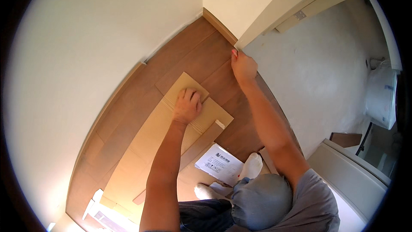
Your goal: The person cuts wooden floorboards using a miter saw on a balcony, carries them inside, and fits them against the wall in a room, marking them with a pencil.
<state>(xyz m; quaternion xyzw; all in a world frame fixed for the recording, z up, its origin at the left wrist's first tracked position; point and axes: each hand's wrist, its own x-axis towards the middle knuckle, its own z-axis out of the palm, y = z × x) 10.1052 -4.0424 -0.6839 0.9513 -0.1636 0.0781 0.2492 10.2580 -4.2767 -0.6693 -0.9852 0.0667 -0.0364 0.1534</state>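
My left hand (188, 103) rests on a flattened brown cardboard sheet (137, 154), fingers bent and slightly apart, holding nothing visible. A wooden strip (201, 141) with a pale end lies across the cardboard, beside my left forearm. My right hand (243, 66) is closed on a small red object (234, 52), mostly hidden, at the lower end of the pale door frame (253, 32), by the wooden baseboard (219, 25). A white printed sheet (218, 163) lies by my white-socked feet.
White walls (77, 38) edge the brown plank floor (171, 64). At right is a grey-floored area (309, 68) with a white wrapped object (380, 96). A pale cabinet-like surface (343, 172) stands at lower right. A white piece (92, 204) lies lower left.
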